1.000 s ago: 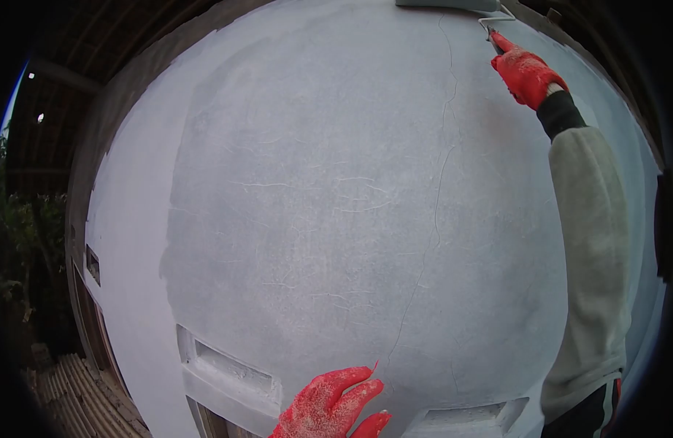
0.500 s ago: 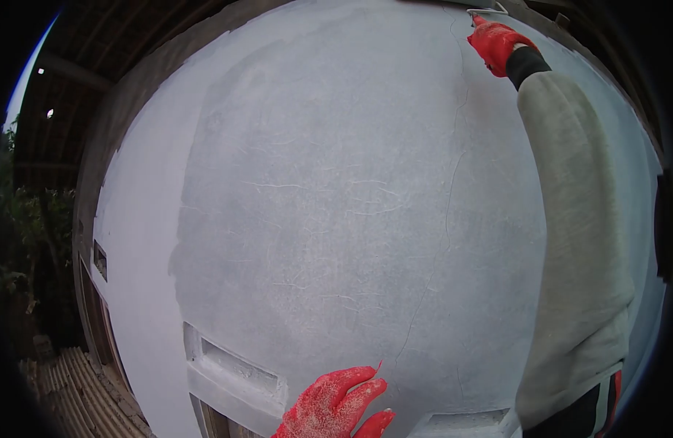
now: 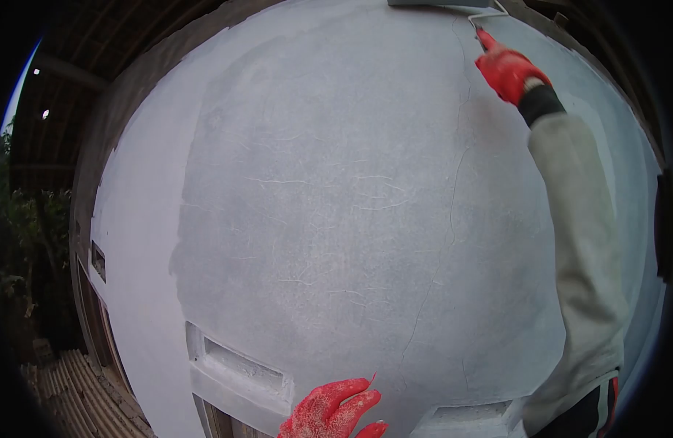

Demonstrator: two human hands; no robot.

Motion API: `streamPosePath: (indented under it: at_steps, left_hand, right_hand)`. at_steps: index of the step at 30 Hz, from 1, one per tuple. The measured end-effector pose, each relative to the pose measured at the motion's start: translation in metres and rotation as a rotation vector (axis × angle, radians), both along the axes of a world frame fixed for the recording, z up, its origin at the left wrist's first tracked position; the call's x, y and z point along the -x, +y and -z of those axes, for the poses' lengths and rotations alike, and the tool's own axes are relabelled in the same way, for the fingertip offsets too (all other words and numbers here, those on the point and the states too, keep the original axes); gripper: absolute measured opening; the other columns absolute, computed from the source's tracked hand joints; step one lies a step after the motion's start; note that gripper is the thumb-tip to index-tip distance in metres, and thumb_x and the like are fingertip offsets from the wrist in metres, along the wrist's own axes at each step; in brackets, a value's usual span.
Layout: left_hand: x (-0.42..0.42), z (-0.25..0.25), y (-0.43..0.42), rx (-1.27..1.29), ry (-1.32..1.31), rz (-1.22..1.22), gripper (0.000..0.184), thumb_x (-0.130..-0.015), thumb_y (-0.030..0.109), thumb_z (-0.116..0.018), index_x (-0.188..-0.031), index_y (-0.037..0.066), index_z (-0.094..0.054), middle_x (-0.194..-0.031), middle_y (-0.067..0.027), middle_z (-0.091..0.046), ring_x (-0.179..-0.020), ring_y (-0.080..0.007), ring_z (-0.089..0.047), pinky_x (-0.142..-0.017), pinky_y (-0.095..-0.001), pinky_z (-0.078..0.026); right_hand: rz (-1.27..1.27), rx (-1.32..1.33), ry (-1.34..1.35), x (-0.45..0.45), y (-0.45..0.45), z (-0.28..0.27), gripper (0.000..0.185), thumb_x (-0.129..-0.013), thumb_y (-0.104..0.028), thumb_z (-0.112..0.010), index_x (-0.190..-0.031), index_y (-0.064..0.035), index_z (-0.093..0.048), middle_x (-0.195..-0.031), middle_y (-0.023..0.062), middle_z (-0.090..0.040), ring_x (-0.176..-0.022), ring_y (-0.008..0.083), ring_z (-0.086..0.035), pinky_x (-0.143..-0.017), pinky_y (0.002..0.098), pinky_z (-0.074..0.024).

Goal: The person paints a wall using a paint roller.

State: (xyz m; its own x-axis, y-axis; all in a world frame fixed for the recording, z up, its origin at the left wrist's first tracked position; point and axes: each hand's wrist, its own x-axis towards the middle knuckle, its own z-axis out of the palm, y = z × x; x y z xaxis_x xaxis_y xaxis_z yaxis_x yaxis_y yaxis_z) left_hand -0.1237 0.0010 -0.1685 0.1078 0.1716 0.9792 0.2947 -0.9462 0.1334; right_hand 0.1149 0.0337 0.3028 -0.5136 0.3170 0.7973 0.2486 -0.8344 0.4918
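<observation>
My right hand [image 3: 512, 71], in a red glove, is raised at the upper right and closed round the handle of a paint roller [image 3: 442, 3]. The roller lies against the top of the wall [image 3: 336, 204], partly cut off by the frame's top edge. Its wire frame bends down to my fingers. Low in the middle, my left hand [image 3: 331, 410], in a dusty red glove, has its fingers apart and holds nothing. Thin cracks run down the wall, which has a greyer middle area and a whiter strip at the left.
Recessed vent openings [image 3: 243, 367] [image 3: 471, 415] sit low in the wall. A dark wooden roof [image 3: 95, 44] borders the upper left. Corrugated sheeting [image 3: 77, 394] and plants [image 3: 33, 255] are at the far left.
My right hand and the roller went up, then came back down a little, and now show slightly further left than at first. My left hand stays low with fingers apart.
</observation>
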Motion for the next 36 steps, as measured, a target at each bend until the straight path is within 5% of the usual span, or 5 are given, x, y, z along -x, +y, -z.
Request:
streamPosePath:
  at_steps: [9,13,16,23,36]
  left_hand:
    - [-0.002,0.008,-0.007,0.056,-0.015,-0.035,0.04,-0.076,0.006,-0.069,-0.115,0.004,-0.057,-0.115,-0.0182,-0.057,-0.103,-0.0365,-0.057,-0.087,-0.041,-0.048]
    - [0.0,0.02,-0.017,0.078,-0.012,-0.019,0.039,-0.077,0.007,-0.069,-0.114,0.004,-0.058,-0.115,-0.0181,-0.057,-0.103,-0.0367,-0.057,-0.087,-0.041,-0.048]
    - [-0.004,0.039,-0.027,0.086,-0.006,0.001,0.039,-0.077,0.008,-0.069,-0.114,0.005,-0.058,-0.115,-0.0176,-0.057,-0.104,-0.0363,-0.057,-0.087,-0.0409,-0.048]
    - [-0.036,0.06,-0.059,0.039,0.01,0.032,0.039,-0.077,0.009,-0.069,-0.114,0.005,-0.058,-0.116,-0.0169,-0.057,-0.104,-0.0358,-0.057,-0.087,-0.0411,-0.048]
    - [-0.063,0.078,-0.047,0.125,-0.039,0.024,0.037,-0.079,0.009,-0.068,-0.114,0.005,-0.057,-0.114,-0.018,-0.057,-0.103,-0.0365,-0.057,-0.086,-0.0407,-0.048]
  right_hand:
    - [0.019,-0.017,-0.27,0.005,0.04,-0.065,0.013,-0.073,-0.008,-0.063,-0.086,-0.0043,-0.063,-0.088,0.0125,-0.067,-0.084,0.0254,-0.065,-0.1,0.0321,-0.0426]
    - [0.578,0.118,-0.077,0.005,0.028,0.035,0.039,-0.09,-0.018,-0.056,-0.128,-0.0086,-0.052,-0.085,0.0148,-0.067,-0.078,0.0271,-0.065,-0.099,0.0361,-0.0418]
    - [-0.832,0.108,0.354,-0.052,0.025,0.092,0.056,-0.093,-0.016,-0.048,-0.147,-0.0194,-0.032,-0.09,0.0165,-0.061,-0.066,0.0286,-0.059,-0.066,0.0404,-0.0501]
    - [-1.633,0.27,1.022,-0.017,-0.057,0.173,0.053,-0.094,-0.016,-0.045,-0.146,-0.019,-0.035,-0.072,0.0038,-0.052,-0.056,0.0113,-0.05,-0.049,0.0268,-0.0451]
    - [-1.296,0.094,0.422,0.006,-0.015,0.067,0.033,-0.094,-0.02,-0.051,-0.126,-0.0112,-0.053,-0.069,0.0024,-0.054,-0.058,0.0123,-0.052,-0.052,0.0275,-0.0454]
